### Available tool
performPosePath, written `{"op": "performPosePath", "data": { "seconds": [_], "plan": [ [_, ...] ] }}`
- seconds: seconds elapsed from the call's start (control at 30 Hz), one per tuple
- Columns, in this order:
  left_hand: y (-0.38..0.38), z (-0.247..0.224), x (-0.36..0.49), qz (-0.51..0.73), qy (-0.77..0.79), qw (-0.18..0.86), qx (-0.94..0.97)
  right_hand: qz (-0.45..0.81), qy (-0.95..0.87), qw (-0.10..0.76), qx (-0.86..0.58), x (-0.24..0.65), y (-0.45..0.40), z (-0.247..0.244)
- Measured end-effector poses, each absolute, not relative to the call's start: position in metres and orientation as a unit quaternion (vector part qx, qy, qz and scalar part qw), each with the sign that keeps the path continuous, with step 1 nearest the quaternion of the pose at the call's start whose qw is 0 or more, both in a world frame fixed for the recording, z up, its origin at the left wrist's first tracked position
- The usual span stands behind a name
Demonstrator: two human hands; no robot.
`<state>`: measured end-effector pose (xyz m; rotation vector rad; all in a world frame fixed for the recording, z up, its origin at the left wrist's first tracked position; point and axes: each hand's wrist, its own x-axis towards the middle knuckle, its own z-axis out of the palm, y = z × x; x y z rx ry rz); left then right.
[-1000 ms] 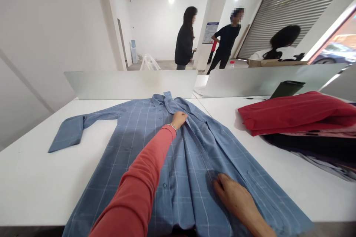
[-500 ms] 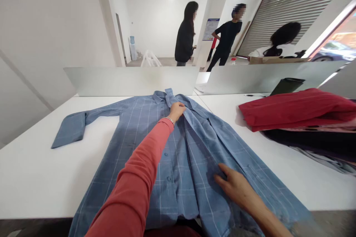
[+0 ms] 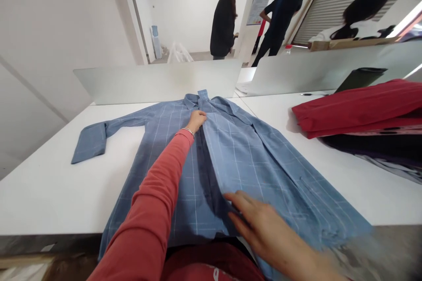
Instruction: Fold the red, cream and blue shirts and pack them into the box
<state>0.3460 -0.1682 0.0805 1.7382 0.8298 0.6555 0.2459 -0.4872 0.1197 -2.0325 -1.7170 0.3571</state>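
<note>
We have one blue check button shirt (image 3: 244, 153) lying flat on the white table (image 3: 42, 193), collar away from us, hem at the near table edge. Its front edge overlaps along the centre, with a dark band of cloth showing.

Left hand (image 3: 196, 120), in a red sleeve (image 3: 154, 184), is on the shirt's front just below the collar, fingers curled. We can't tell if it's pinching cloth. Right hand (image 3: 260, 228) is blurred, fingers spread, tips at the shirt's front edge near the hem; no pinch visible.

One shirt sleeve lies out to the left, cuff (image 3: 89, 149) on the table. We can't make out the second sleeve. Left forearm hides part of the shirt.

Right of the shirt, well clear of it: one red garment (image 3: 356, 107) on one dark garment (image 3: 372, 147), both cut off by the frame. Beyond two grey divider panels (image 3: 154, 81) are three people (image 3: 224, 17).
</note>
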Motion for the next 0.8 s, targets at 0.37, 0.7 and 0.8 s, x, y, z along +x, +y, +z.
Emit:
{"op": "performPosePath", "data": {
  "seconds": [0.37,0.7,0.8],
  "plan": [
    [-0.161,0.046,0.335,0.254,0.339,0.462,0.779,0.215,-0.660,0.012,-0.720,0.210,-0.478,0.074],
    [-0.168,0.051,0.325,0.243,0.280,0.395,0.841,0.253,-0.654,0.186,-0.689,0.215,-0.510,0.053],
    [-0.172,0.055,0.312,0.244,0.263,0.372,0.856,0.263,-0.652,0.231,-0.673,0.213,-0.516,0.048]
  ]
}}
